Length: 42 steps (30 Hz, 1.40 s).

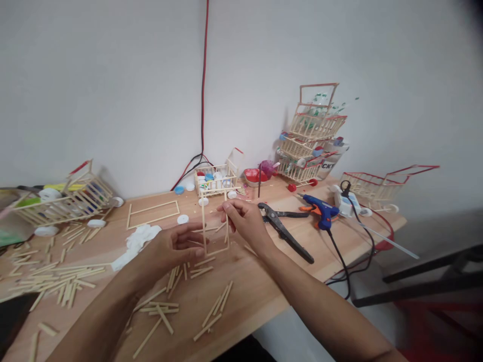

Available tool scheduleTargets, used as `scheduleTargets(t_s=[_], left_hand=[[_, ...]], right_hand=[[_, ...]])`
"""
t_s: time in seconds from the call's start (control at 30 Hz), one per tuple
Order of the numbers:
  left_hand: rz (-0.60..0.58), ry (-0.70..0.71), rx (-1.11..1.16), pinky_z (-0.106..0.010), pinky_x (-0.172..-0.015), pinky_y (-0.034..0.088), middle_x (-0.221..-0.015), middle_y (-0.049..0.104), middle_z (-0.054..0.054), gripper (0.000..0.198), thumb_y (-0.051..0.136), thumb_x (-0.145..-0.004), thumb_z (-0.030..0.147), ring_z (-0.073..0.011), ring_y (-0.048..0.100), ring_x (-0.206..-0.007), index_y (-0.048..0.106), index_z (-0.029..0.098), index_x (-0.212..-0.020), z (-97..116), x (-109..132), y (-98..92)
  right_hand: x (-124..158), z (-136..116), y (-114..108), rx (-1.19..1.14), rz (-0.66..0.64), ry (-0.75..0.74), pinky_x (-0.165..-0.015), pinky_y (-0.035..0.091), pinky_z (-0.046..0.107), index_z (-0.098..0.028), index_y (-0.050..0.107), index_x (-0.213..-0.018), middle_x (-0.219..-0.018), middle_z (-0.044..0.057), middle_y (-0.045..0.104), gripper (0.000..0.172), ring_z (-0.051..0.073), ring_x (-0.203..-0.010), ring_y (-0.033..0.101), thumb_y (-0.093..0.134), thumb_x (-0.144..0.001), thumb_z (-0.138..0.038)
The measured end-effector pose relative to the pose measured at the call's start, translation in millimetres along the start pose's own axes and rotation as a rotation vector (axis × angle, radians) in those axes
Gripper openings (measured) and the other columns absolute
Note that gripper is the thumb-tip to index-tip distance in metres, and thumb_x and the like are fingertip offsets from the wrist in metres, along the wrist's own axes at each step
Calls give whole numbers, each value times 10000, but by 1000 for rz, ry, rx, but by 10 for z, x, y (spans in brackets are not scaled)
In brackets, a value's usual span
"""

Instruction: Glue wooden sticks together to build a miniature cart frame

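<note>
A small rectangular frame of thin wooden sticks (204,229) stands upright above the table between my hands. My right hand (247,223) pinches its right side near the top, thumb and fingers together. At the frame's left side is my left hand (181,242), with thumb and fingers apart; the fingertips are at the left stick, and whether they touch it I cannot tell. Short cut sticks (202,271) lie on the table below. Behind my left hand, a larger stick rectangle (153,215) lies flat near crumpled white tissue (140,242).
Black pliers (289,234), a blue glue gun (320,210) and a white power strip (345,203) lie right. Stick carts stand along the wall: one left (62,203), one middle (217,180), a stack (309,138), one right (377,186). Loose sticks (68,279) cover the left.
</note>
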State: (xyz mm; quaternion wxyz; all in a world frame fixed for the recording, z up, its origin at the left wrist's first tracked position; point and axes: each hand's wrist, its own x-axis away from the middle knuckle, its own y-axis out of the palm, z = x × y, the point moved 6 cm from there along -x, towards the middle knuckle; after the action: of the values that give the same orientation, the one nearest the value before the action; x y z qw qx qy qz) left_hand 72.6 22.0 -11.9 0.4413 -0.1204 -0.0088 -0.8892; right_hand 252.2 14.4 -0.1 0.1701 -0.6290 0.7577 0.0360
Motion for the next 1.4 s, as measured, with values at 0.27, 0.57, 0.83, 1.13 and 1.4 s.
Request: scheduleTargets(t_s=[0.27,0.57,0.83,1.13,1.4], left_hand=[[617,354,-260,-384,-891,485,-1198,650,-80,468,649,-747,461,-240,634,-1013,629,227,-1152,362,174,-289],[658,651,-663,-351,-872,475,-955,731,-38,228,624,-802,370,-205,646,-944,726,223,-944,434,240,-138],[705,643,-695,-329,-802,475,-858,716,-23,147,618,-811,307,-193,646,-875,723,211,-845,434,255,-145],[696,660,-709,-309,-772,474,-832,711,-20,130,628,-796,288,-183,647,-837,722,205,-830,440,246,-128],[665,694,-716,-317,-764,480,-822,714,-26,139,616,-797,275,-189,645,-831,728,201,-832,449,247,-140]], right_hand=[[124,-95,186,142,-137,-74,-546,368,175,-149,678,-788,-601,-14,601,242,75,-548,507,497,-884,-278],[232,-195,387,238,-265,-179,-568,356,177,-164,674,-754,-618,-22,613,257,77,-589,528,490,-903,-266],[239,-180,410,265,-293,-181,-549,350,173,-166,693,-866,-599,-25,602,247,77,-563,521,478,-915,-277],[240,-173,408,285,-293,-188,-578,366,176,-167,664,-767,-608,-19,612,270,90,-602,558,475,-916,-291],[246,-186,407,277,-310,-180,-601,381,174,-168,619,-677,-621,-12,621,302,108,-683,618,466,-917,-271]])
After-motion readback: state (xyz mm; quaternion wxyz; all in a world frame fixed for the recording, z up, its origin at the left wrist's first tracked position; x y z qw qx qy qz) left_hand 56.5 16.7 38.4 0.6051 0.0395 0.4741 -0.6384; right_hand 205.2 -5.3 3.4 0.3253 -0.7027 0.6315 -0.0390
